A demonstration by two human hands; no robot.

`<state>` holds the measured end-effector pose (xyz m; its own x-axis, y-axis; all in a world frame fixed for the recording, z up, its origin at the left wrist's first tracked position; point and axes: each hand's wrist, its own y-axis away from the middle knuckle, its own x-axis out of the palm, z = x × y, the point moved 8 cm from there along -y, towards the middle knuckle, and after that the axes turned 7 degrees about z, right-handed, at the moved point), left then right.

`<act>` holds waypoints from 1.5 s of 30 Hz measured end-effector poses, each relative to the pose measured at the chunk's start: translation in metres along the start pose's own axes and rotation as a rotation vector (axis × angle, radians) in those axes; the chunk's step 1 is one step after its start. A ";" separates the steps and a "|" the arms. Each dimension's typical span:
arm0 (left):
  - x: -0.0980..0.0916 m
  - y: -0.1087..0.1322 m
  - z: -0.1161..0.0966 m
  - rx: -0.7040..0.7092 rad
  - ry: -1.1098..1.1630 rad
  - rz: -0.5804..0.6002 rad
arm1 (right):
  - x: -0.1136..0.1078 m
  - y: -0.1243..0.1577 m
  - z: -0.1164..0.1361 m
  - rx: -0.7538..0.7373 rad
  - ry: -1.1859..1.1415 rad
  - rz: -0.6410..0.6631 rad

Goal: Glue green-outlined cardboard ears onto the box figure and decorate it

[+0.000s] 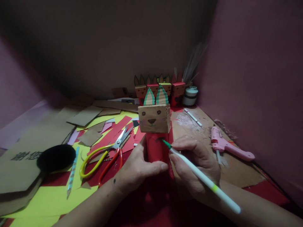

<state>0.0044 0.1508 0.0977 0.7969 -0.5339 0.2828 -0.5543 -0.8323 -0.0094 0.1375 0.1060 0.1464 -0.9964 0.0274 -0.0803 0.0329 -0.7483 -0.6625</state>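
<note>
My left hand is wrapped round the red tube body of a cardboard animal figure, holding it upright. The figure has a box head with drawn eyes, nose and whiskers, and two pointed ears edged in green. My right hand grips a white marker pen with a green tip and a yellow-green band. Its tip is at the upper right of the red body, beside a dark curved line. From this view I cannot tell whether the tip touches the paper.
Scissors with yellow and red handles lie on paper scraps to the left, near a pencil and a black round piece. Several similar figures stand behind. A pink glue gun, another pen and a white jar are at right.
</note>
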 end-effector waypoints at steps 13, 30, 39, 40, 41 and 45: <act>0.001 0.002 -0.002 -0.009 0.013 -0.029 | 0.002 -0.003 0.005 -0.084 0.008 0.025; 0.000 0.002 -0.005 0.040 -0.110 -0.049 | 0.005 -0.001 0.002 -0.065 -0.003 0.053; 0.002 0.000 -0.006 0.082 -0.140 -0.042 | 0.009 0.000 0.003 -0.144 0.057 0.092; 0.002 0.000 -0.006 0.083 -0.130 -0.037 | 0.009 0.000 0.003 -0.139 0.051 0.092; 0.002 0.000 -0.005 0.082 -0.121 -0.036 | 0.008 0.000 0.003 -0.129 0.039 0.088; 0.000 -0.001 -0.004 0.066 -0.135 -0.049 | 0.006 0.000 0.001 -0.081 -0.014 0.067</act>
<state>0.0037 0.1521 0.1015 0.8502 -0.5037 0.1534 -0.5002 -0.8636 -0.0632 0.1314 0.1055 0.1464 -0.9927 -0.0309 -0.1164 0.1053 -0.6921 -0.7141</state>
